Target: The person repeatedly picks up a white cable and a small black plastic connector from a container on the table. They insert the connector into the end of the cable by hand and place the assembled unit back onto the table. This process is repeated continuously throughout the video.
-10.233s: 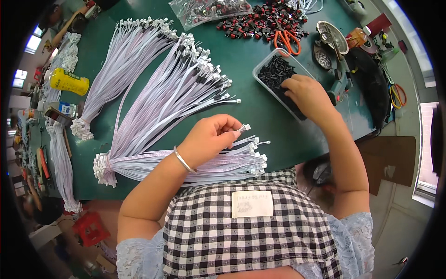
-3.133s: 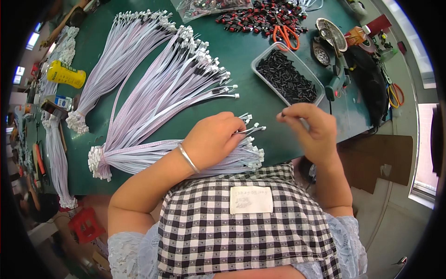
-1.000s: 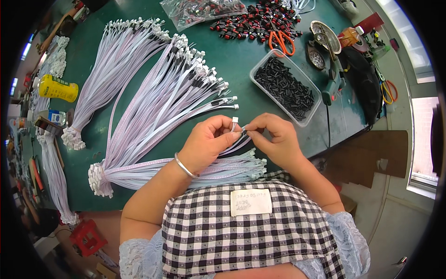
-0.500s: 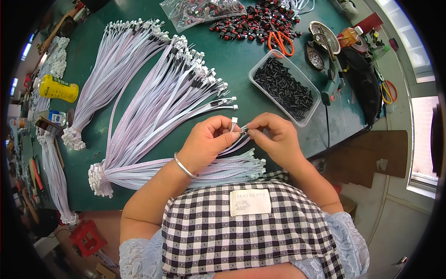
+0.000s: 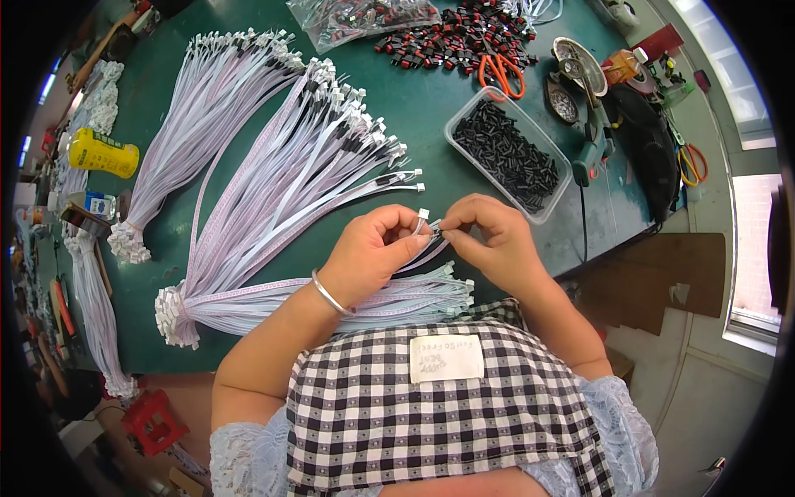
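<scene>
The plug [image 5: 423, 214] stands at the far side of the left hand [image 5: 373, 253], by its fingertips; its thin wires [image 5: 436, 235] cross a short gap rightward to the right hand [image 5: 490, 244], so both hands are about equally near. The left hand is closed, thumb against forefinger, on the wires below the plug. The right hand is narrowed to a pinch on them; whether it also holds a black sleeve cannot be told. The tub [image 5: 538, 219] of sleeves [image 5: 509, 149] lies just beyond the right hand, its long axis slanting from far left to near right.
</scene>
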A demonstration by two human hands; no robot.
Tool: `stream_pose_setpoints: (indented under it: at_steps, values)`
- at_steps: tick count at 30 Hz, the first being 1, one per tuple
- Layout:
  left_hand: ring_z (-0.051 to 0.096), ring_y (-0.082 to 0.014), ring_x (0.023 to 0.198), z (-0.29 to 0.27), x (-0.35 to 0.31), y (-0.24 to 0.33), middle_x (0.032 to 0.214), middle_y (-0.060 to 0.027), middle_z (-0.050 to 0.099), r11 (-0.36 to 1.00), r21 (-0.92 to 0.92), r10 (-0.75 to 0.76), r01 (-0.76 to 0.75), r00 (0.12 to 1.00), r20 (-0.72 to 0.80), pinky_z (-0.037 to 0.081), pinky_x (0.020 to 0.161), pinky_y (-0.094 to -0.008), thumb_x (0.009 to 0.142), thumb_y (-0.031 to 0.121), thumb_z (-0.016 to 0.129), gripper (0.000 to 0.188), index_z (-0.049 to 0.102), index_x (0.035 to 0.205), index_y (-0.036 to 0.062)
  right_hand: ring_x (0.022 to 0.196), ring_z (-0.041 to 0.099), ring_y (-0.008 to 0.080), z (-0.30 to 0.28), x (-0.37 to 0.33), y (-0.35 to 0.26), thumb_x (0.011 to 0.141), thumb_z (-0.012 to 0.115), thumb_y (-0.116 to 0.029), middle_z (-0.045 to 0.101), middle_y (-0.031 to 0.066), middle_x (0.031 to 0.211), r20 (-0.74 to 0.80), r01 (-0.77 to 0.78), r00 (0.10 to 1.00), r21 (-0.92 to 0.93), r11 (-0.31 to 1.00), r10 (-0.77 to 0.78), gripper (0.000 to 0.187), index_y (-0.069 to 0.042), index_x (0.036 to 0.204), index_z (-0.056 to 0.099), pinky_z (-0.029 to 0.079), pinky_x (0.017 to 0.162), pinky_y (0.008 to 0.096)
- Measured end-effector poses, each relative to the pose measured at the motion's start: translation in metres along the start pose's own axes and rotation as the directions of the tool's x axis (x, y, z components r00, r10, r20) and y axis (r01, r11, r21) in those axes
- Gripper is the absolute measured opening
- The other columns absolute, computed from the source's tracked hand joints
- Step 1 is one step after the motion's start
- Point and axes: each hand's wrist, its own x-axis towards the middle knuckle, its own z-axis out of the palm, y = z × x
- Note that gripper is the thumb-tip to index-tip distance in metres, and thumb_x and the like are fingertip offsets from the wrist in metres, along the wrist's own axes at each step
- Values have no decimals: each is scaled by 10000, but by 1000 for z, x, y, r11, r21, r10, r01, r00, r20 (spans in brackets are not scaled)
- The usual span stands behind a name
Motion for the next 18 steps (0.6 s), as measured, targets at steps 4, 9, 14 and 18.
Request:
stream_pose_setpoints:
  at_steps: [4, 9, 14, 18]
  values:
    - [494, -34, 689, -2, 0, 0, 832, 16, 583, 1000, 30, 5, -5, 1000, -2, 404, 605, -178, 860, 64, 630, 142, 603, 992, 19, 747, 608, 142, 0, 1, -2, 762, 648, 11, 621, 55, 849, 6, 3, 1000, -38, 999, -3, 102, -19, 859, 638, 477, 634, 247]
    - [494, -33, 678, -2, 1, 1, 829, 13, 587, 999, 35, -4, 5, 1000, -20, 405, 599, -178, 864, 75, 627, 141, 605, 991, 17, 749, 612, 154, 1, 0, -2, 757, 650, 20, 622, 64, 855, 0, 58, 998, -55, 997, -58, 113, -22, 862, 639, 487, 634, 250]
    - [488, -33, 656, -2, 1, -1, 813, 12, 583, 995, 97, -1, 6, 999, -50, 403, 589, -180, 870, 85, 624, 130, 604, 978, 16, 750, 623, 174, 4, -1, -3, 747, 664, 30, 625, 75, 857, -28, 122, 991, -148, 981, -128, 126, -18, 860, 637, 501, 638, 268]
    - [481, -34, 639, -3, 2, -1, 799, 14, 576, 994, 97, -44, 52, 996, -82, 399, 578, -181, 876, 101, 624, 116, 599, 955, 19, 738, 625, 188, 7, -2, -4, 742, 676, 32, 624, 78, 848, -46, 173, 981, -209, 963, -187, 130, -18, 856, 637, 506, 631, 274]
